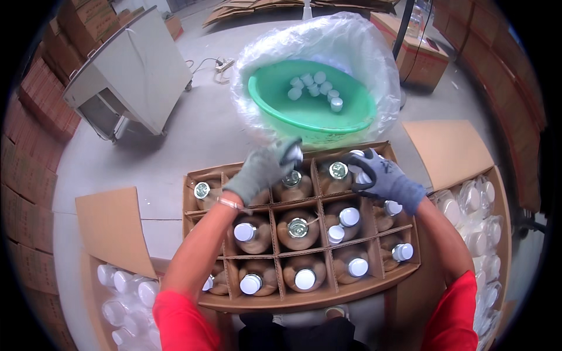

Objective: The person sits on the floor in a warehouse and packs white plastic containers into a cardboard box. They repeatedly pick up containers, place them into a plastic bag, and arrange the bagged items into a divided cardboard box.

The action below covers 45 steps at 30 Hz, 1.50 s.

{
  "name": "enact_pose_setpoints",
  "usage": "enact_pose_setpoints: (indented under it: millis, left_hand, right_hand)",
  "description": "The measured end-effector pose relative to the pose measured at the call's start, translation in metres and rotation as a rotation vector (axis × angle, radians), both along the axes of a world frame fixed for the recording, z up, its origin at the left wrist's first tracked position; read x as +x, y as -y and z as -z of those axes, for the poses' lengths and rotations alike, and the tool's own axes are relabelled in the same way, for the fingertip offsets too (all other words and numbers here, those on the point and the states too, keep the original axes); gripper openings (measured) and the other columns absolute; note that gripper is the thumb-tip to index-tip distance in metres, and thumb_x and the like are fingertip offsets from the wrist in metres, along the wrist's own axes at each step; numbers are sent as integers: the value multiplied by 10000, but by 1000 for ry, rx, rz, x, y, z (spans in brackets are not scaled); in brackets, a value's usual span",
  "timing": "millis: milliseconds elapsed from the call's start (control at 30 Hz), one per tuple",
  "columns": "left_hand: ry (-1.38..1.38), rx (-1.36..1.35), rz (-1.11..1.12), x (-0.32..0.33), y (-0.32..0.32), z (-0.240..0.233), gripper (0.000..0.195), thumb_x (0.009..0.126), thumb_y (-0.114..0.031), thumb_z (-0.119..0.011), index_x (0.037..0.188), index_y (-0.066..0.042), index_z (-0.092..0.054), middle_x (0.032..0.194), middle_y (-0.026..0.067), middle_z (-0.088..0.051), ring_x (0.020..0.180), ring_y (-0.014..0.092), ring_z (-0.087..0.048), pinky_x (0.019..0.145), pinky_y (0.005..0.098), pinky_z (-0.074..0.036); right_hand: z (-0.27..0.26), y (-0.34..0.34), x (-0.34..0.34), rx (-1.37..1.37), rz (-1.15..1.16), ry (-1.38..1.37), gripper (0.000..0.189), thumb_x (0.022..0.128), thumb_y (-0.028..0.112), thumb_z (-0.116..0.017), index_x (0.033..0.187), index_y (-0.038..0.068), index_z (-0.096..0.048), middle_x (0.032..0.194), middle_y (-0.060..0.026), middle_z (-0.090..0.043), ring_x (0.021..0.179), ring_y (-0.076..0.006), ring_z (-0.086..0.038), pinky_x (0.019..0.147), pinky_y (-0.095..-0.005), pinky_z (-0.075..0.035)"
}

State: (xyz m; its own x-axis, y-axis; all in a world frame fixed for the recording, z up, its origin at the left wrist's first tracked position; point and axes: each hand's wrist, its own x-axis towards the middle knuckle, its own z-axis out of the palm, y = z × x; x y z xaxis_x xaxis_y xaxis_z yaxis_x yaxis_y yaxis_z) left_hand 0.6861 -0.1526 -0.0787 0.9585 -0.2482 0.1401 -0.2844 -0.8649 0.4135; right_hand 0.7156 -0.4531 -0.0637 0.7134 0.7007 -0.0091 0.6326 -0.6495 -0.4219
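A divided cardboard box stands before me, with glass bottles in its compartments. Several bottles bear white caps, such as the one at the front middle; others show bare mouths, like the bottle in the middle row. My left hand, in a grey glove, holds a white cap above an uncapped bottle in the back row. My gloved right hand has its fingers closed around white caps at the back right, beside an open-mouthed bottle. One loose cap lies against a capped bottle's neck.
Behind the box, a green basin with several white caps sits in a plastic-lined container. Open cartons of plastic-wrapped bottles flank me at left and right. A wheeled cabinet and a power strip are farther back.
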Motion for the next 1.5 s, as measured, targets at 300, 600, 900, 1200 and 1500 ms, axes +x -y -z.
enact_pose_setpoints:
  millis: [300, 600, 900, 1200, 1500]
  left_hand:
    - [-88, 333, -128, -46, -11, -18, 826, 762, -309, -776, 1445, -113, -354, 1095, 184, -589, 922, 351, -635, 804, 414, -518]
    - [208, 131, -150, -67, -59, 62, 539, 872, -213, -633, 1350, -33, -462, 1355, 202, -474, 1232, 371, -468, 1043, 471, -366]
    - [18, 316, -331, -79, -48, 60, 733, 883, -410, -590, 1441, -13, -329, 1414, 276, -389, 1268, 406, -433, 1072, 512, -318]
    - [-49, 216, -392, -77, -35, 90, 874, 818, -517, -636, 1490, -106, -259, 1436, 290, -331, 1270, 489, -385, 1043, 562, -319]
    - [6, 169, -426, -108, -34, 90, 705, 870, -433, -575, 1424, -61, -347, 1401, 256, -395, 1260, 439, -405, 1065, 527, -296]
  right_hand:
    - [-18, -10, 8, -442, 129, -56, 1134, 662, 376, -784, 1538, 294, -68, 1217, -312, -511, 1032, -464, -597, 871, -498, -503]
    - [54, 55, 47, -257, 117, 126, 604, 684, 274, -748, 1175, 31, -494, 1189, -248, -523, 1040, -416, -550, 900, -469, -464]
    - [-36, -149, -35, 315, -221, 221, 611, 699, 219, -793, 1215, 42, -518, 1094, -198, -576, 986, -372, -603, 852, -448, -500]
    - [97, -404, -57, -36, -212, 246, 508, 744, 125, -719, 1218, 74, -546, 1189, -282, -572, 1068, -383, -618, 849, -455, -540]
    - [95, -417, -67, 21, -299, 342, 381, 797, 288, -644, 1063, 16, -634, 1056, -155, -640, 1053, -274, -583, 875, -398, -458]
